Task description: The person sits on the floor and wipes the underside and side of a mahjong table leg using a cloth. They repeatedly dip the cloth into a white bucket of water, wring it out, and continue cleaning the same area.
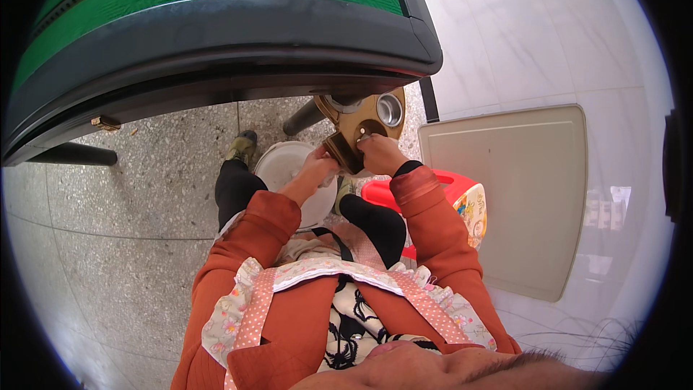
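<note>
Below the corner of a black-edged table [260,27] with a green textured top, a brown tray [392,98] with round recesses juts out. A shiny metal cup [389,110] sits in one recess. My left hand [318,168] grips the near left edge of the tray's box-shaped part, and something pale and blurred shows beneath my fingers. My right hand [380,155] has its fingertips bent at the rim of a round recess; a small pale bit shows there, but whether it is pinched is unclear.
A white lidded bucket [279,165] stands on the speckled floor between my legs. Right of it is a red plastic stool or container [379,193] with a printed side. A beige board [509,195] lies farther right. Dark table legs [303,117] stand under the table.
</note>
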`<state>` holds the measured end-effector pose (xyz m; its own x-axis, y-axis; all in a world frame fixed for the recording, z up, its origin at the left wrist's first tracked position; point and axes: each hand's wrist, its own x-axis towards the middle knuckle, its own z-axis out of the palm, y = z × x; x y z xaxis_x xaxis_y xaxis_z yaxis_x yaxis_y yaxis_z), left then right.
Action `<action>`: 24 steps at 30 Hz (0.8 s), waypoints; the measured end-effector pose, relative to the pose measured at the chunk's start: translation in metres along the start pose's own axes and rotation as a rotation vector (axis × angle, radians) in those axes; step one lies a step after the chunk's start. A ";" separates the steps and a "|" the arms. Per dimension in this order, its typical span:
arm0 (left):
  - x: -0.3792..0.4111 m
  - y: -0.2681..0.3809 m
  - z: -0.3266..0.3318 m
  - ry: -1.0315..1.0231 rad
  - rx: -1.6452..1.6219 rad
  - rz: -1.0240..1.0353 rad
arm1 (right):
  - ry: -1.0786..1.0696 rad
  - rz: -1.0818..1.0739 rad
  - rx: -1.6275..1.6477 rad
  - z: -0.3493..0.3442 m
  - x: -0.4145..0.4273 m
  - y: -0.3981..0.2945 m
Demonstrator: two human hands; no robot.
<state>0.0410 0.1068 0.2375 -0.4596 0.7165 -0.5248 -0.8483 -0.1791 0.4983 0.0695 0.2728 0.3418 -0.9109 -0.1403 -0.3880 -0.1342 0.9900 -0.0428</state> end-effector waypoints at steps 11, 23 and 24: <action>-0.002 -0.006 -0.003 -0.180 -0.011 -0.048 | 0.189 0.031 0.327 0.019 -0.007 0.001; 0.006 -0.017 -0.012 -0.152 -0.093 -0.138 | 0.267 0.019 -0.354 0.008 -0.002 -0.017; 0.004 -0.014 -0.010 -0.146 -0.088 -0.125 | 0.256 0.031 -0.376 0.008 -0.002 -0.018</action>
<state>0.0484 0.1053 0.2219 -0.3114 0.8258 -0.4701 -0.9191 -0.1361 0.3697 0.0771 0.2551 0.3364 -0.9775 -0.1562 -0.1418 -0.1947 0.9268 0.3211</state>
